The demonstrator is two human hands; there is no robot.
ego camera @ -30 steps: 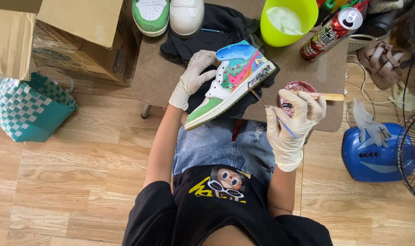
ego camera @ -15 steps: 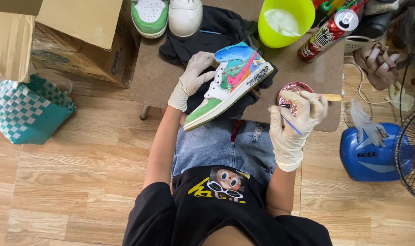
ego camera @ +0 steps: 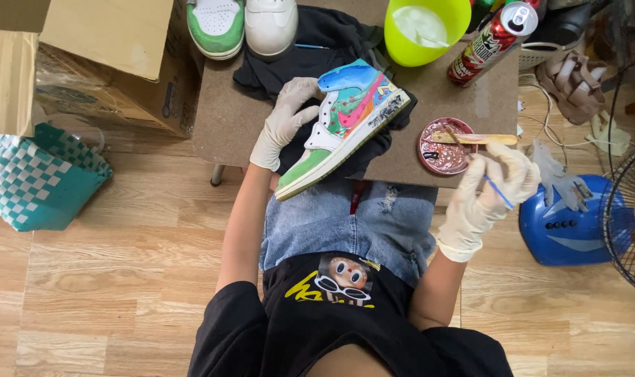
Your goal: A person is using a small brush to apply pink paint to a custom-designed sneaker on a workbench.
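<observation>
My left hand point(ego camera: 284, 120), in a white glove, grips a high-top sneaker point(ego camera: 342, 122) painted green, blue, pink and yellow, tilted on its side over the low brown table point(ego camera: 227, 119). My right hand point(ego camera: 490, 190), also gloved, holds a thin blue-handled brush point(ego camera: 485, 174) whose tip reaches into a small round dish of dark red paint point(ego camera: 444, 148). A wooden stick point(ego camera: 474, 138) lies across that dish. A dark cloth point(ego camera: 310, 49) lies under the sneaker.
A green-and-white pair of sneakers point(ego camera: 237, 24), a lime-green bowl point(ego camera: 426, 28) and a red spray can point(ego camera: 493, 38) stand at the table's far side. A cardboard box point(ego camera: 101, 56) and teal checked basket point(ego camera: 35, 181) are left; a blue fan point(ego camera: 589, 216) is right.
My right hand has moved the brush from above the dish down to its near right side. The sneaker stays held in my left hand.
</observation>
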